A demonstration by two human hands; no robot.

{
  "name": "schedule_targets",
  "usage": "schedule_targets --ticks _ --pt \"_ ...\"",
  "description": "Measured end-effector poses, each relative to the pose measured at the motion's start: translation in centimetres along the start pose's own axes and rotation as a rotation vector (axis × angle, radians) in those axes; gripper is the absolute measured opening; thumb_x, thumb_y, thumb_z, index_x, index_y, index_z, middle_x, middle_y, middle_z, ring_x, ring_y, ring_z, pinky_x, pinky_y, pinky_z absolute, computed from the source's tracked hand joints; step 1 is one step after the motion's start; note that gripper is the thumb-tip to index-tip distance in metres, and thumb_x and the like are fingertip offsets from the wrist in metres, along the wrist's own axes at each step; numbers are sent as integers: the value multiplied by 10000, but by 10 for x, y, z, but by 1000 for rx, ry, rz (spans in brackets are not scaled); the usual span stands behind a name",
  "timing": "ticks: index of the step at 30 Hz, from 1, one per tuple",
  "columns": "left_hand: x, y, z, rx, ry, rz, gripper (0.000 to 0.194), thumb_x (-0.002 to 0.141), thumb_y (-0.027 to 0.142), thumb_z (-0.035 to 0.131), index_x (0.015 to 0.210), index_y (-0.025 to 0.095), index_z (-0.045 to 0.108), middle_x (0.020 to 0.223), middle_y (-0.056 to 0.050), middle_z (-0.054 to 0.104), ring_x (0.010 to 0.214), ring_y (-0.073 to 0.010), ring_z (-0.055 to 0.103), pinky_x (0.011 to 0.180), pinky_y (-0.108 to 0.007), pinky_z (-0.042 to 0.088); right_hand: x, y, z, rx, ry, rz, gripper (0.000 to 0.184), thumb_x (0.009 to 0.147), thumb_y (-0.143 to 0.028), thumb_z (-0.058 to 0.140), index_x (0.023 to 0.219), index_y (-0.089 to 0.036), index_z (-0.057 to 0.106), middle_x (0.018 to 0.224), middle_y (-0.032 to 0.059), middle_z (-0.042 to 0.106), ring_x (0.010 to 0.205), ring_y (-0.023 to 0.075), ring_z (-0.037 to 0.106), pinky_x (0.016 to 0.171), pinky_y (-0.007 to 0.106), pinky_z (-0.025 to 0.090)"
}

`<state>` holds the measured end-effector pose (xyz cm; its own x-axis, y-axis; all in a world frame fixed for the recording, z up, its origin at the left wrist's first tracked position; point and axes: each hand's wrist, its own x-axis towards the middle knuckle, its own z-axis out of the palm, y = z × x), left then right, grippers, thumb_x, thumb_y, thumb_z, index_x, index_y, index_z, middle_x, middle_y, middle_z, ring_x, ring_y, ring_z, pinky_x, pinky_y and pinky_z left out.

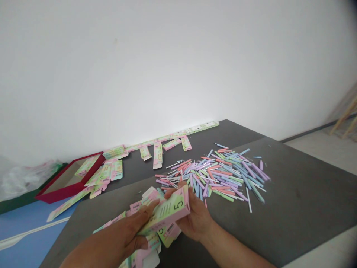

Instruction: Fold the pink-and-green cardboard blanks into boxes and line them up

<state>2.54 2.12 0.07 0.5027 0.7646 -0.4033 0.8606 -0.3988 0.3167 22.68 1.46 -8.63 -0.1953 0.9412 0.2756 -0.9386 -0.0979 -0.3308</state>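
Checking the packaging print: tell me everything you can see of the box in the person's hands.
The pink-and-green carton looks like printed card, folded into a long, flat box, with a large black 5 near one end and small text on its face. It sits tilted, gripped between the left hand and right hand, above more loose cartons.

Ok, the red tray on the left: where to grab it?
Take the red tray by its near rim, left of centre, coming from the front: that wall stands up bare there, while flat cartons crowd its right end.
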Motion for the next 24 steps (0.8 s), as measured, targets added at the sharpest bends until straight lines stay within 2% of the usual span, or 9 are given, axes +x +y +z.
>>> schedule_targets --ticks 3,6,10,13,18,22,24 --pt "0 1 2 3 -14 0 727 865 275 536 1523 344 232 1508 -4 363 1315 -299 443 1057 -426 386 0 0 -1 -64 33 -47 247 884 -497 588 942 -272 506 891 -6 673 761 166 639 717 331 506" --pt "0 6 0 -3 -13 -23 720 851 270 544 1515 332 273 1489 -10 393 1285 -310 479 1020 -409 431 -2 -2 -2 -116 3 -66 274 907 -521 540 1023 -280 478 951 11 673 802 165 648 704 313 519" --pt "2 11 -3 7 -31 -44 727 846 240 523 1518 331 261 1491 -2 392 1288 -319 474 1038 -448 404 -7 -3 -3 -242 -63 -126 504 805 -609 626 1131 -269 446 1098 59 639 897 189 646 735 314 527" --pt "6 11 -1 38 -67 -67 748 855 241 517 1530 330 206 1500 -10 369 1312 -323 438 1062 -470 366 -8 -3 -7 -333 -57 -193 635 724 -548 750 1181 -276 403 1096 60 636 928 199 643 750 310 527" --pt "6 6 4 62 -80 -44 709 886 251 497 1528 335 208 1485 -12 399 1310 -305 444 1069 -464 356 -2 -3 -15 -356 -30 -141 515 773 -429 751 1110 -269 396 1037 43 653 866 190 665 700 317 550" --pt "0 -6 -3 7 3 69 670 913 351 509 1526 320 240 1509 0 346 1317 -288 436 1059 -388 380 3 -6 -19 -299 23 -99 493 755 -445 752 1047 -255 403 1057 39 645 870 200 672 703 350 574" --pt "-2 -17 -12 16 45 113 686 929 436 493 1536 306 202 1527 -3 299 1343 -288 390 1071 -383 354 5 -8 -20 -281 36 -102 501 738 -440 765 1034 -258 403 1075 33 636 888 206 672 707 366 583"
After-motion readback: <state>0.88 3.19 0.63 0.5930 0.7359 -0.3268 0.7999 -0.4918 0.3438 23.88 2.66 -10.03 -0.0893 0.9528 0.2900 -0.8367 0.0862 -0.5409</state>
